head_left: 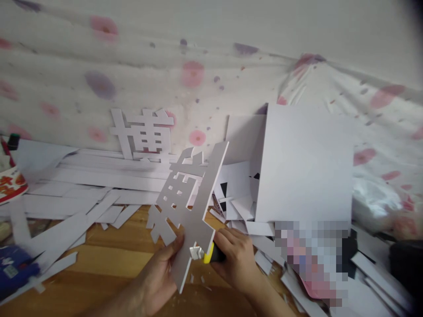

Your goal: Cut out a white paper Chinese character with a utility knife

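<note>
My left hand point(161, 275) grips the lower part of a white foam-board cut-out point(185, 207), thumb on its face. The board is shaped like a Chinese character, with small square openings, and is held tilted above the table. My right hand point(236, 255) is wrapped round a yellow-and-black utility knife point(211, 254). Its metal front end meets the cut-out's right edge near the bottom, in a notch. Much of the handle is hidden by my fingers. Small white scraps point(198, 278) lie on the table below.
Another cut-out character point(145, 134) leans on the flowered wall covering point(191, 75). White strips point(95, 178) pile up at the back left. A large white board point(307, 163) stands at right. A blue object point(16, 268) lies lower left on the wooden table point(112, 259).
</note>
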Motion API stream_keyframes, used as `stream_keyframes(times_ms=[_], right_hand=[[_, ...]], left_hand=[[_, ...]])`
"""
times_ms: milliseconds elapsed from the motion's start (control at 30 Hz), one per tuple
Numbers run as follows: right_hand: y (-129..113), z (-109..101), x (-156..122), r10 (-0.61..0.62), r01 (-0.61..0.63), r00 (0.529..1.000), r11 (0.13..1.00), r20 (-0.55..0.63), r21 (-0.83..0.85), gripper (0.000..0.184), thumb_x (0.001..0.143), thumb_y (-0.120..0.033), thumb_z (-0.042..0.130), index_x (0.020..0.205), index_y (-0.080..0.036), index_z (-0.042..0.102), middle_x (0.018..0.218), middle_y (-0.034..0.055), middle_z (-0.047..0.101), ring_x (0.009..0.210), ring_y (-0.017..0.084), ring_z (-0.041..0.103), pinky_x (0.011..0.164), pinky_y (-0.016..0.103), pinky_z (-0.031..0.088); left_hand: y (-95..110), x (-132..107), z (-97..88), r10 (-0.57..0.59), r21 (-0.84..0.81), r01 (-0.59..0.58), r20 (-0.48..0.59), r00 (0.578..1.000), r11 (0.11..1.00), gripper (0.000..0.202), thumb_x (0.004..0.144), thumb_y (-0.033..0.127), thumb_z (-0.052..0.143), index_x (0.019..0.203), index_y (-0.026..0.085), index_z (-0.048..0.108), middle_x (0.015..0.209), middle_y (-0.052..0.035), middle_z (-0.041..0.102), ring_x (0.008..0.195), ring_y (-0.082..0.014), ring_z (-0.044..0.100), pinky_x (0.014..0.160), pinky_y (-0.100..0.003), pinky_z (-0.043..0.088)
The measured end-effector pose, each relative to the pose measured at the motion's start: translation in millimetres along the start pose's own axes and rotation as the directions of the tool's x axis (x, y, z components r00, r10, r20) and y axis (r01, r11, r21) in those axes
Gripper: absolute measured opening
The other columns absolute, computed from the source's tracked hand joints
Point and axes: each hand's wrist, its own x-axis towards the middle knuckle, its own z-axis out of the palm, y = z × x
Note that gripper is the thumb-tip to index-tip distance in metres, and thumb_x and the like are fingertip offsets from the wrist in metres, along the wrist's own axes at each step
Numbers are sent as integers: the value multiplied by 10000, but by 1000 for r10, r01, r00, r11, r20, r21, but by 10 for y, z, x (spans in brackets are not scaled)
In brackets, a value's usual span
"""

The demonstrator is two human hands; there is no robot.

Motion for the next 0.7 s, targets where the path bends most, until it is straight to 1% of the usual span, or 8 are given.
stream_keyframes(times_ms=[33,100,233,267,400,500,600,700], right_hand=[[9,-2,4,5,-5,1000,1000,-8,-13,122,570,-120,453,650,-212,451,571,-16,509,512,143,424,511,268,231],[12,-4,4,2,-2,1000,1000,-4,-16,124,568,-124,455,656,-211,456,574,-14,512,515,145,427,510,269,228],[-37,5,-17,-35,32,997,998,66,56,140,578,-143,460,697,-210,492,605,-8,536,546,154,459,518,268,239],[-51,8,-22,-37,32,996,997,78,68,146,579,-146,464,706,-209,499,615,-6,544,555,156,467,522,267,245],[-74,12,-18,-34,32,999,998,38,49,120,590,-145,471,691,-207,491,604,-5,544,545,153,466,519,262,247],[-62,8,4,-30,30,1000,999,-7,33,138,570,-113,452,668,-209,472,577,-15,526,521,144,449,512,259,238],[-32,-2,19,-10,11,999,1000,-36,18,157,546,-96,439,652,-211,456,565,-17,516,505,140,432,508,261,231],[4,-17,19,6,-7,999,1000,-49,-14,142,559,-104,451,652,-213,450,563,-15,509,502,142,422,503,261,226]], left_hand=[[0,1,3,12,7,-12,-16,1000,1000,96,772,78,582,733,81,669,632,-40,673,532,-103,618,508,-177,512],[-4,16,-10,21,15,-21,-5,1000,1000,83,766,82,592,750,84,673,641,-41,675,549,-111,626,514,-180,514],[-20,64,-78,-28,26,25,108,994,999,119,786,142,583,747,79,676,664,-66,677,612,-151,643,623,-255,547],[-23,71,-90,-33,25,30,120,992,999,129,791,147,576,746,78,675,668,-69,678,621,-154,643,642,-265,549],[-27,68,-84,-5,-2,6,70,998,1000,113,795,109,562,776,81,670,700,-65,689,659,-143,652,665,-243,547],[-19,41,-44,-20,-11,20,36,999,1000,103,794,109,566,762,78,660,685,-63,690,623,-135,652,617,-220,545],[-10,20,-15,-26,-11,25,-9,1000,1000,83,784,93,579,738,81,646,630,-46,681,536,-114,633,523,-187,527],[-14,24,-17,-32,-12,32,-25,999,999,86,770,80,594,694,94,632,547,-18,653,447,-93,596,428,-156,485]])
